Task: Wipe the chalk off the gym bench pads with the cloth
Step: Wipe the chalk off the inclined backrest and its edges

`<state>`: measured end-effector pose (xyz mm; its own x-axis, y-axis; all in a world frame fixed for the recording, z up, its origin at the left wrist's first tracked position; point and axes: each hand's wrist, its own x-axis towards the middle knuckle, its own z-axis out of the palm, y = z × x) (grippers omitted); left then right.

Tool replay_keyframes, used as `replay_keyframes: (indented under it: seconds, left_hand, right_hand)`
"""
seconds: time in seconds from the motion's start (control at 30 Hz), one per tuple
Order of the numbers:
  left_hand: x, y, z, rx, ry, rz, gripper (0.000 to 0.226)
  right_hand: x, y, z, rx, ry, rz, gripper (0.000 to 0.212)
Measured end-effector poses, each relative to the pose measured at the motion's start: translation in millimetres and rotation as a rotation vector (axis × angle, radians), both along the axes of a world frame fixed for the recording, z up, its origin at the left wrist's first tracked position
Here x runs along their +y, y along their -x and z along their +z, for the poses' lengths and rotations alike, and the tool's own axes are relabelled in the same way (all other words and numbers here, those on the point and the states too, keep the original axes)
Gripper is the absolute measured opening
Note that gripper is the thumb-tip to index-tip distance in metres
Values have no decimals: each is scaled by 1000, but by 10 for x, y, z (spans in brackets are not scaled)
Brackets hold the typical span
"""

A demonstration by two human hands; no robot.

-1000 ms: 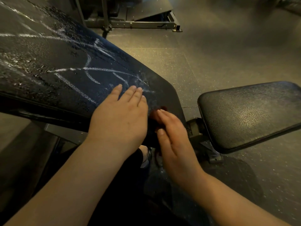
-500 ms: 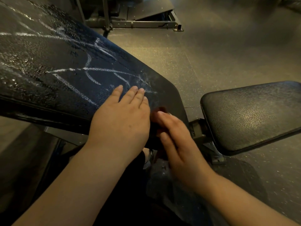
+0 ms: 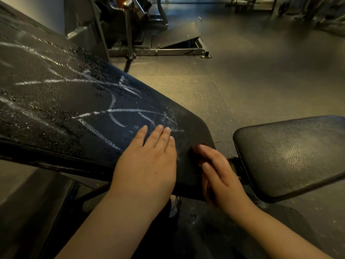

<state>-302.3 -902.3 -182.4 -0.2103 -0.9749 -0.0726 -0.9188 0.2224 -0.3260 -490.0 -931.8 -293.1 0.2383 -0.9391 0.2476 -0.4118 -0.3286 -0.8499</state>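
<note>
Chalk lines run leftward up the back pad from the left grip, pressed flat, fingers straight; right grip at its end edge, hold unclear, perhaps cloth

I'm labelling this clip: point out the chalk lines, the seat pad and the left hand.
chalk lines (image 3: pixel 128 110), head view, long horizontal stroke.
seat pad (image 3: pixel 291 154), head view, middle of top.
left hand (image 3: pixel 147 165), head view, back of hand.
</note>
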Motion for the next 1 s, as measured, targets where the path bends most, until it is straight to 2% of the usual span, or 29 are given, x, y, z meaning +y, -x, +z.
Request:
replay_keyframes:
  seconds: [0.1,0.2,0.3,0.43,0.53,0.63,0.77,0.9,1.0]
  left_hand:
    - [-14,27,13,13,-27,14,57]
    - [-72,77,59,3,-68,46,58]
    - [-186,188,142,13,-50,53,56]
    - [-315,267,43,123,36,24,51]
    - [-321,258,-88,36,-21,-55,61]
    - [-311,252,-119,-5,-58,-93,63]
    - [-347,252,-149,-26,-79,-93,61]
    - [-368,273,-152,-10,-99,-79,59]
    - [-383,272,-140,-31,-119,-62,62]
  right_hand:
    - [-178,-124,33,-54,-144,-111,41]
    - [86,-243,152,83,-54,69,49]
    - [229,-190,160,114,2,168,49]
    - [-200,-129,116,32,-65,59,43]
    - [-386,-183,121,29,-155,-48,42]
    - [-211,-210,119,112,-159,9,49]
    - [-191,-23,109,113,-189,145,51]
    - [-535,-36,102,55,-206,-20,45]
    - [-464,-126,109,76,-189,-25,47]
